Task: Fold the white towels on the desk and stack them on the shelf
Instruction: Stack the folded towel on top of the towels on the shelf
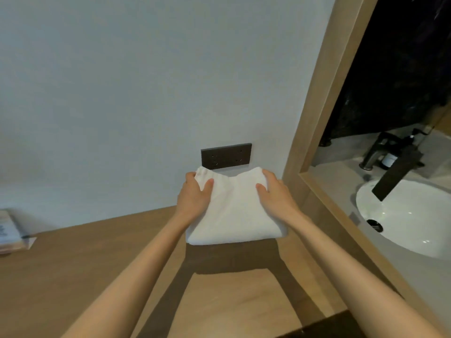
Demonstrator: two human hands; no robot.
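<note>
I hold the folded white towel [234, 211] with both hands, raised above the wooden tabletop [73, 264], where its dark shadow falls; my left hand [194, 193] grips its left edge, thumb on top and fingers curled round the far corner; my right hand [274, 191] grips the right edge the same way; the towel's far edge overlaps the bottom of a dark socket plate [225, 156] on the wall; a stack of papers [9, 230] lies at the tabletop's far left; right of a wooden frame [314, 118], a white sink [402, 215] sits under a dark faucet [395, 172].
</note>
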